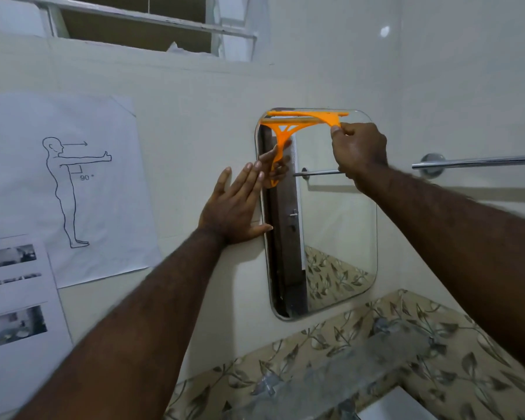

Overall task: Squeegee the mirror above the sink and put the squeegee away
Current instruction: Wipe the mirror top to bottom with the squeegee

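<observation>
Squeegee (308,115) sits at mirror (340,225) top, pinched by right hand (358,150); left hand (234,207) flat, empty. Wiping and stowing apparently remain.

Glossy glass mirror (340,225), matt orange plastic squeegee (308,116), shiny metal towel rail (479,161), paper poster (73,183).

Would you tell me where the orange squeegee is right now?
In the head view, the orange squeegee lies across the mirror's top edge, pinched by the right hand, above the left hand.
</observation>
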